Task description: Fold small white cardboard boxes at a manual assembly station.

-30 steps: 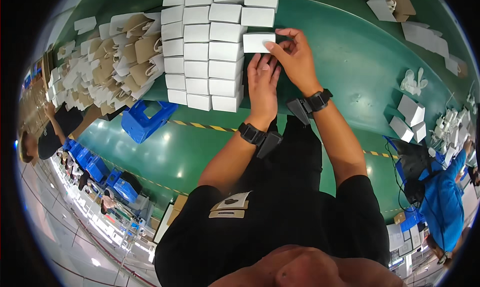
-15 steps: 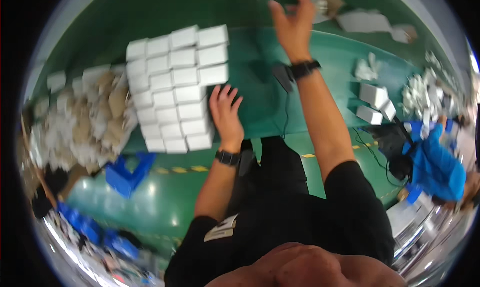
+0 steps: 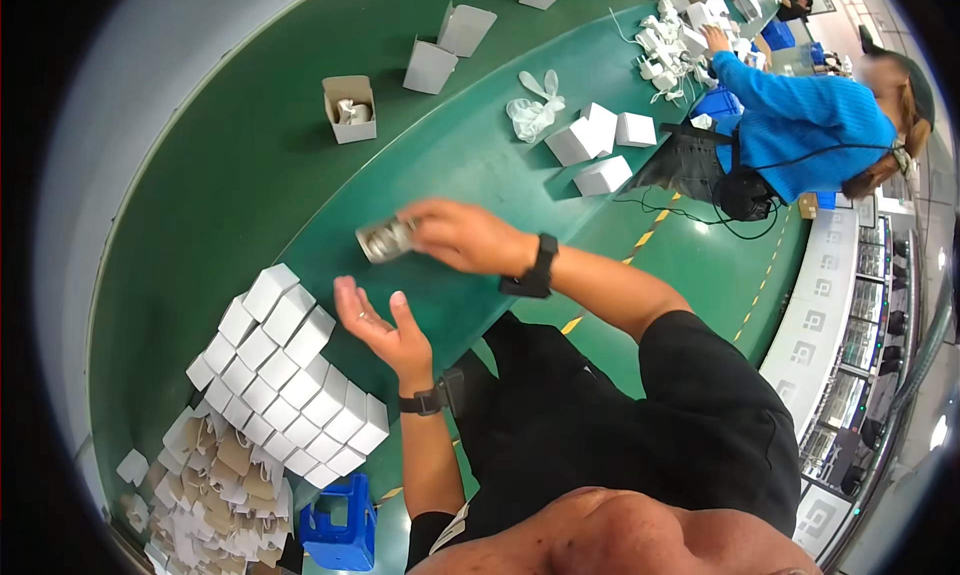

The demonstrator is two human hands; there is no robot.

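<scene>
In my right hand (image 3: 468, 237) is a small open box (image 3: 384, 242), gripped at its right side. It is tilted and smeared by motion, with pale contents I cannot make out. My left hand (image 3: 388, 337) is raised just nearer to me than the box, palm turned up and fingers apart, holding nothing. Close to the left hand, on its left, stands a block of white closed boxes (image 3: 290, 375) packed in rows on the green bench (image 3: 330, 210).
Beyond the bench edge stand several open boxes (image 3: 350, 110). Clear plastic gloves (image 3: 535, 105) and white boxes (image 3: 602, 175) lie to the right. Open cartons (image 3: 225, 480) pile at lower left beside a blue stool (image 3: 340, 525). A co-worker in blue (image 3: 810, 115) handles white adapters (image 3: 665, 50).
The view has swung right, putting the box stack at lower left. My right hand, empty and reaching far before, now holds an open box over the bench. My left hand has come off the stack.
</scene>
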